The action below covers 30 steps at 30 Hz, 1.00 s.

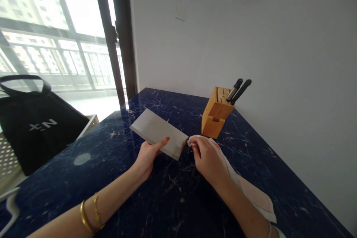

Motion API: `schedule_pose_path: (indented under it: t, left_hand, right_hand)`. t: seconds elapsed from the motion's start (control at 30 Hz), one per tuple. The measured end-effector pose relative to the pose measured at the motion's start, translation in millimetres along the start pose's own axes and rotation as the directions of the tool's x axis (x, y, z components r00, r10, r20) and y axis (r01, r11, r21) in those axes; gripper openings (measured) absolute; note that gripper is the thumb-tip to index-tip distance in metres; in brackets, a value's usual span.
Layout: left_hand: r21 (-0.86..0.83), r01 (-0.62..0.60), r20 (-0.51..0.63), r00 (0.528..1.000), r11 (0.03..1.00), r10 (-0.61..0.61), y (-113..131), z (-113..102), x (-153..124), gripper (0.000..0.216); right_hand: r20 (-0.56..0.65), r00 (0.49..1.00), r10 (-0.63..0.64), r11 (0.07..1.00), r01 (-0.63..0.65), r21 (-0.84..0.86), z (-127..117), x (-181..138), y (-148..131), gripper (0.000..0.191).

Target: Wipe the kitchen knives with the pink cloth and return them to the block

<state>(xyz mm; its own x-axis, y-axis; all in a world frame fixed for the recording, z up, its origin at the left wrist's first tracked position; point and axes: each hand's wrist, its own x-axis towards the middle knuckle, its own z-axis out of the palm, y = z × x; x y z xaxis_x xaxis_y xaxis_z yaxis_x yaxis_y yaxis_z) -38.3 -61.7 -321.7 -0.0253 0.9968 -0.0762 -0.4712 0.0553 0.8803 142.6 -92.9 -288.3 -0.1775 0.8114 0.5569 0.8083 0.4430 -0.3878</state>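
A cleaver with a broad grey blade is tilted over the dark blue marbled table. My left hand grips the blade near its lower edge, the thumb lying on its flat face. At the handle end, my right hand is closed on a pale cloth wrapped about the handle. The cloth trails under my right forearm toward the table's right side. Most of the handle is hidden by cloth and fingers. Just beyond my right hand stands a wooden knife block.
Two black-handled tools stick out of the block's top. A black bag hangs over a chair at the left. Behind the table is a pale wall, with a window at the left.
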Motion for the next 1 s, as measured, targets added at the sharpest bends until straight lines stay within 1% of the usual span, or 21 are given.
schedule_pose_path:
  t: [0.1,0.27,0.47,0.67,0.73,0.8,0.87,0.93,1.0]
  left_hand:
    - [0.002,0.004,0.002,1.0,1.0,-0.004,1.2,-0.1,-0.4,0.035]
    - [-0.012,0.004,0.005,1.0,1.0,-0.004,1.7,0.7,-1.1,0.037]
    - [0.0,0.005,0.004,1.0,1.0,-0.005,0.6,0.5,0.4,0.036]
    - [0.014,-0.014,0.007,1.0,1.0,0.014,1.5,2.0,-1.2,0.04]
    - [0.021,-0.009,0.008,1.0,1.0,0.009,1.8,2.1,-1.5,0.04]
    - [0.018,-0.004,0.007,1.0,1.0,0.004,1.7,1.5,-1.3,0.039]
    - [0.006,-0.006,0.009,1.0,1.0,0.006,1.4,0.9,-1.1,0.04]
    - [0.0,-0.012,0.017,1.0,1.0,0.012,1.0,0.5,-1.3,0.042]
    - [0.009,-0.012,0.029,0.999,1.0,0.012,0.7,0.7,-1.8,0.044]
  right_hand:
    - [0.039,0.999,-0.022,1.0,0.022,-0.015,-0.3,-0.8,-0.7,0.017]
    - [-0.032,0.999,0.033,0.999,-0.032,0.016,1.2,-0.8,6.1,0.021]
    - [0.048,0.999,-0.01,1.0,0.011,-0.012,-1.7,0.6,-3.0,0.016]
    - [-0.059,0.997,0.045,0.999,-0.043,0.031,2.8,0.6,5.0,0.022]
    - [-0.03,0.999,0.036,0.999,-0.037,-0.006,1.5,0.2,2.4,0.02]
    - [0.018,1.0,0.001,0.999,0.0,-0.046,-0.9,0.3,-3.7,0.017]
    - [0.04,0.999,-0.029,0.998,0.031,-0.05,-1.9,1.1,-7.9,0.017]
    - [0.012,1.0,-0.029,0.999,0.029,-0.019,-0.6,1.9,-6.0,0.019]
    - [-0.032,0.999,0.005,1.0,-0.004,0.014,2.2,2.1,0.8,0.021]
